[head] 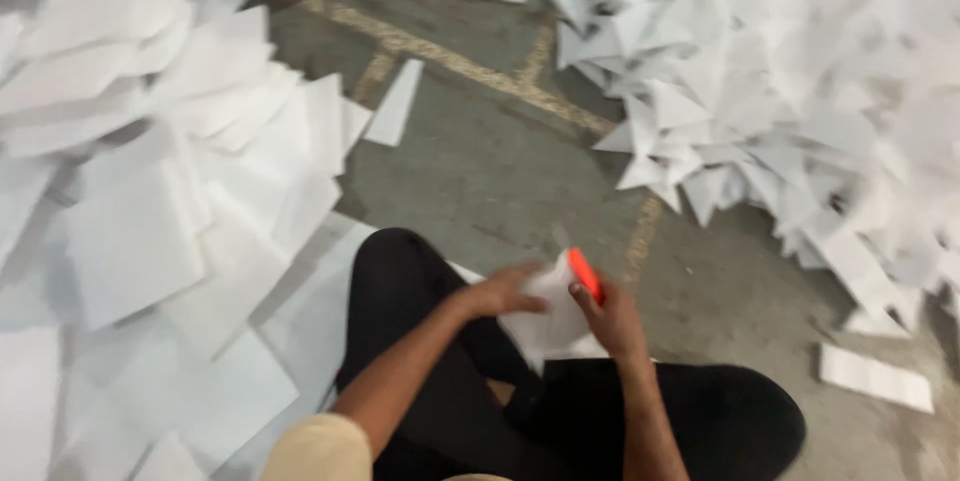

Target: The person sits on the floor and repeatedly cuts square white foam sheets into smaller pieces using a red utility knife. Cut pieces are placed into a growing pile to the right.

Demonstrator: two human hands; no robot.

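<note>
I sit cross-legged on the floor in black trousers. My left hand (505, 291) grips the left side of a white sheet of paper (553, 326) held over my lap. My right hand (612, 319) holds the paper's right side together with an orange-red tool (585, 273), which sticks up from the fingers along the paper's edge. The frame is blurred, so the tool's kind is unclear.
Flat white sheets (150, 211) lie piled on the floor to my left. A heap of folded white paper pieces (780, 91) fills the right and far side. Bare grey concrete floor (490, 151) with yellowish lines runs between them. Single paper strips (875, 378) lie at the right.
</note>
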